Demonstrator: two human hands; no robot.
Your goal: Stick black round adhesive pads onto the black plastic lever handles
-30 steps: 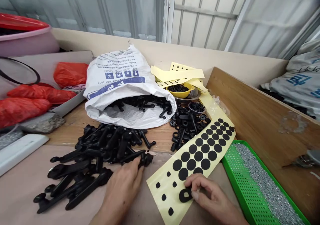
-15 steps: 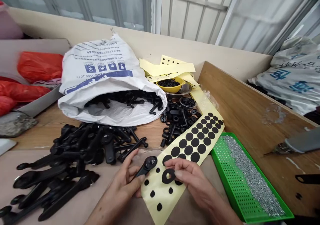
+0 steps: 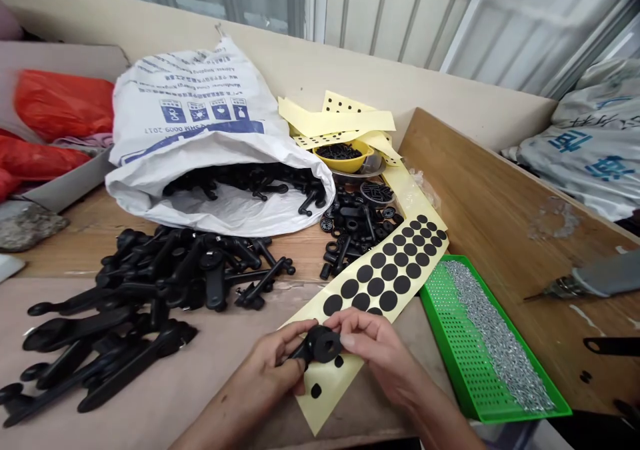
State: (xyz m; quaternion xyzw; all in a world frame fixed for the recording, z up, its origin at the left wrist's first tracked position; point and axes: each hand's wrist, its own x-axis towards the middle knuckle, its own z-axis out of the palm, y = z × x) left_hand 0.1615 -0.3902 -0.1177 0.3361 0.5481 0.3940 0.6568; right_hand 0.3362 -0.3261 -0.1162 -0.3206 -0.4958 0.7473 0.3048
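Red plastic bags (image 3: 60, 107) sit at far left as a white woven sack (image 3: 185, 103) spills black parts beside a heap of loose black levers (image 3: 170, 283) on a wooden bench (image 3: 95, 237). At centre, the person's left hand (image 3: 267, 363) pinches a black plastic lever (image 3: 299, 351) between thumb and fingers, just above a yellow backing sheet (image 3: 385, 283) printed with rows of black adhesive dots (image 3: 380, 270). The right hand (image 3: 375, 350) closes on a black adhesive pad (image 3: 325, 343), pressing it against the lever's end. Behind sits a yellow bowl (image 3: 345, 158) of small black parts. At right, a green perforated tray (image 3: 450, 337) holds silver screws (image 3: 495, 337).
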